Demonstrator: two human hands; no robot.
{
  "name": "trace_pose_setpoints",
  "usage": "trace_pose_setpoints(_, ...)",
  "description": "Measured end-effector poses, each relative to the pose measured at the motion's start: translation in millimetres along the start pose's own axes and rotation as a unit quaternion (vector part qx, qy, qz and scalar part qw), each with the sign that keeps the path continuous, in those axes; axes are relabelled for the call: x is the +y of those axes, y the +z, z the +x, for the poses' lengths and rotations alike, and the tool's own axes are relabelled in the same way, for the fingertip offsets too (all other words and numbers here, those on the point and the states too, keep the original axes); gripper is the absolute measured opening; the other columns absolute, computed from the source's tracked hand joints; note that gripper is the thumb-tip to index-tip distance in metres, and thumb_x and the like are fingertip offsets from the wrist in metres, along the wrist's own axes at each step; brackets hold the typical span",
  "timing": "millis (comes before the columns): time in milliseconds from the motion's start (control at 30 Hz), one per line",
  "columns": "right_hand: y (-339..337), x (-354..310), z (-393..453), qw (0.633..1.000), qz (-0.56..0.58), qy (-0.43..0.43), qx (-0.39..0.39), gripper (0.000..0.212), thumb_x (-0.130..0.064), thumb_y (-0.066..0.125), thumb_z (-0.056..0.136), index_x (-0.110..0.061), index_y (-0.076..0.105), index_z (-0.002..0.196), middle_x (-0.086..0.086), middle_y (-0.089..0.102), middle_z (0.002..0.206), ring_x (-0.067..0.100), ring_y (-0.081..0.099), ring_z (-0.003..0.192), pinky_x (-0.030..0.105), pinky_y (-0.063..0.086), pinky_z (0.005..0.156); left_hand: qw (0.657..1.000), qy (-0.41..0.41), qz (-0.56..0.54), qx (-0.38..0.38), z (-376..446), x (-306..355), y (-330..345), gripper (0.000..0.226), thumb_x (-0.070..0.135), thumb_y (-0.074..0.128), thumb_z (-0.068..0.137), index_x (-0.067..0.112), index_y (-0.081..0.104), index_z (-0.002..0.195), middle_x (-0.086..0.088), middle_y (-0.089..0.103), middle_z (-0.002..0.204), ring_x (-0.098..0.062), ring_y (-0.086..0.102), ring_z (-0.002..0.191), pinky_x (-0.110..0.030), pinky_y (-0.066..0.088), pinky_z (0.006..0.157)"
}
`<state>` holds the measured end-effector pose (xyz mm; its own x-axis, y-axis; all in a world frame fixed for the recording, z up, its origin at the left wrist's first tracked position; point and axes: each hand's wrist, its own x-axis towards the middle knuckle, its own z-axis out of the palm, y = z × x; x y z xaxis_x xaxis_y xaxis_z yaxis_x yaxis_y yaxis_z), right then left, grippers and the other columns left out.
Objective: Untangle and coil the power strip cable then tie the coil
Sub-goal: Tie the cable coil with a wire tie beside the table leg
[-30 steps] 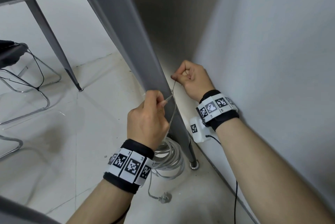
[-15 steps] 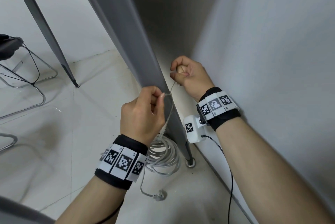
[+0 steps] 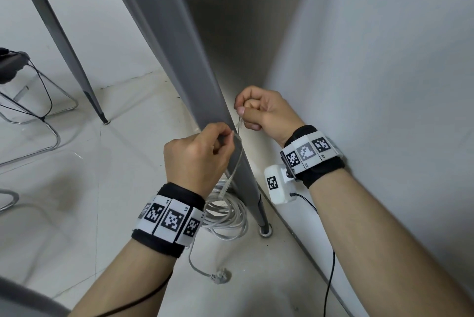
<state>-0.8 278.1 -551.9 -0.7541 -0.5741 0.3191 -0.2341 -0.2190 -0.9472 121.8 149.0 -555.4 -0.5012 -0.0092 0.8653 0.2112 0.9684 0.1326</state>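
- my left hand [image 3: 197,160] and right hand [image 3: 261,112] each pinch the thin clear tie [image 3: 237,160]
- tie hangs down to coiled power strip cable [image 3: 225,216], directly below, nearer my left

Matt grey metal table leg [image 3: 179,65]; glossy pale floor [image 3: 115,162]

Both forearms extended forward, wristbands on; left hand [image 3: 197,156] and right hand [image 3: 264,111] curled, fingertips pinched, close together.
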Motion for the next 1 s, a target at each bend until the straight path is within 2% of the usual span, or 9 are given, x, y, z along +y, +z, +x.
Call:
trace_pose_setpoints(100,0,-1,-1,1.000,-0.017,0.014,-0.017,0.024,0.013,0.053,0.092,-0.008,0.057,0.080,0.004,0.041,0.053,0.008,0.035,0.043,0.018,0.034,0.048,1.000,0.003,0.001,-0.008,1,-3,1,0.005,0.013,0.078,0.079,0.013,0.074,0.075,0.003,0.058,0.048,-0.020,0.055,0.040,-0.032,0.047,0.039)
trace_pose_setpoints(267,-5,-7,-9,0.989,-0.040,0.036,-0.138,0.012,-0.003,0.063,0.082,-0.007,0.052,0.086,0.003,0.048,0.064,0.018,0.041,0.055,0.026,0.035,0.054,1.000,0.007,-0.004,0.002,2,-3,3,0.006,0.013,0.076,0.079,0.012,0.073,0.074,0.002,0.057,0.046,-0.021,0.055,0.038,-0.032,0.047,0.037)
trace_pose_setpoints(367,-8,-9,-13,0.979,-0.118,0.018,-0.163,0.020,-0.001,0.069,0.080,-0.009,0.052,0.089,-0.001,0.049,0.070,0.010,0.044,0.061,0.024,0.043,0.062,1.000,0.010,-0.009,0.006,2,-2,4,0.010,0.018,0.076,0.081,0.011,0.073,0.074,0.003,0.058,0.047,-0.019,0.055,0.039,-0.031,0.046,0.037)
trace_pose_setpoints(500,-6,-9,-14,0.970,-0.215,0.023,-0.112,0.025,-0.001,0.079,0.076,-0.015,0.059,0.079,0.002,0.047,0.067,0.010,0.041,0.061,0.028,0.041,0.065,1.000,0.002,-0.021,0.009,1,-2,6,0.008,0.017,0.077,0.080,0.012,0.073,0.075,0.003,0.059,0.049,-0.017,0.056,0.040,-0.031,0.046,0.038)
trace_pose_setpoints(567,-5,-8,-14,0.970,-0.229,0.027,-0.077,0.022,-0.006,0.082,0.074,-0.017,0.063,0.072,-0.004,0.043,0.058,0.012,0.038,0.057,0.028,0.039,0.063,1.000,0.002,-0.023,0.009,1,-3,6,0.008,0.017,0.077,0.081,0.012,0.073,0.076,0.004,0.059,0.049,-0.017,0.056,0.040,-0.031,0.046,0.038)
trace_pose_setpoints(667,-5,-6,-15,0.976,-0.209,0.024,-0.045,0.017,-0.007,0.084,0.073,-0.012,0.068,0.070,-0.002,0.041,0.055,0.020,0.035,0.058,0.032,0.036,0.064,1.000,0.004,-0.027,0.012,2,-2,5,0.008,0.016,0.076,0.082,0.011,0.073,0.076,0.003,0.057,0.048,-0.017,0.054,0.039,-0.031,0.046,0.038)
trace_pose_setpoints(800,-4,-7,-17,0.978,-0.207,0.014,-0.036,0.017,-0.007,0.082,0.075,-0.014,0.068,0.069,-0.011,0.037,0.050,0.018,0.032,0.055,0.033,0.033,0.062,0.999,0.001,-0.032,0.015,4,-1,4,0.009,0.017,0.075,0.082,0.011,0.073,0.076,0.003,0.057,0.047,-0.018,0.054,0.039,-0.032,0.046,0.038)
trace_pose_setpoints(867,-3,-8,-17,0.977,-0.212,0.011,-0.036,0.017,-0.007,0.080,0.076,-0.016,0.067,0.069,-0.015,0.036,0.049,0.011,0.031,0.052,0.031,0.033,0.061,0.999,0.000,-0.034,0.018,4,0,4,0.011,0.020,0.074,0.083,0.012,0.073,0.075,0.003,0.056,0.047,-0.018,0.053,0.039,-0.032,0.046,0.038)
trace_pose_setpoints(1000,-1,-9,-18,0.976,-0.214,0.005,-0.039,0.014,-0.005,0.077,0.077,-0.009,0.066,0.070,-0.013,0.037,0.050,0.008,0.031,0.050,0.028,0.033,0.059,0.999,-0.008,-0.042,0.018,5,-1,4,0.010,0.020,0.074,0.082,0.013,0.074,0.076,0.004,0.057,0.047,-0.016,0.052,0.039,-0.031,0.046,0.039)
